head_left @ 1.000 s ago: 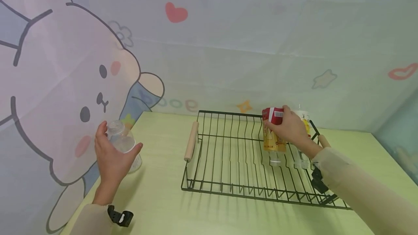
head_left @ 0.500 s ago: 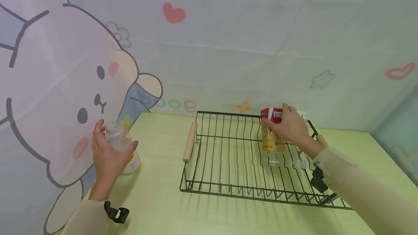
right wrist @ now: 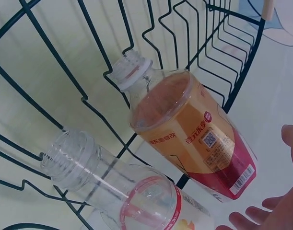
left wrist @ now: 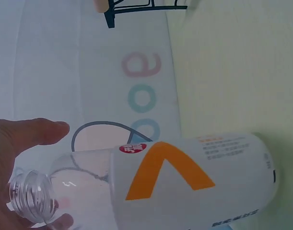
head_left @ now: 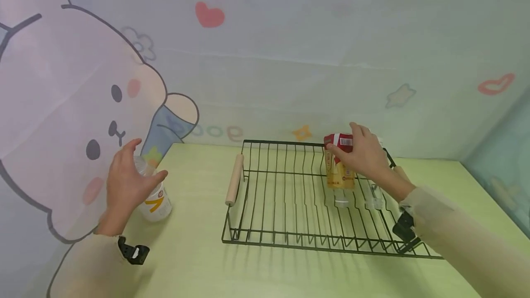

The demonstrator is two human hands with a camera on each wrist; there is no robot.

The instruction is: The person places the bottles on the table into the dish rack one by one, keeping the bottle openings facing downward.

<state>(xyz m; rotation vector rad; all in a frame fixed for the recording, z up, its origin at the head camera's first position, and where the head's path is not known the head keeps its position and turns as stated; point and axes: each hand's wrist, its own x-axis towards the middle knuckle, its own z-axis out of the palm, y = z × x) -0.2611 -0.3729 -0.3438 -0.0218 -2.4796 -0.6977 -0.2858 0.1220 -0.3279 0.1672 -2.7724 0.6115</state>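
Left hand has lowered clear bottle, fingers curled round neck, near table's left edge. Right hand still wraps red-yellow bottle, inverted at rack's right end; probably seated, contact unclear.

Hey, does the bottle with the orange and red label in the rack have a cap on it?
No, the right wrist view shows the orange and red bottle lying neck-down in the wire rack with its threaded mouth open and uncapped.
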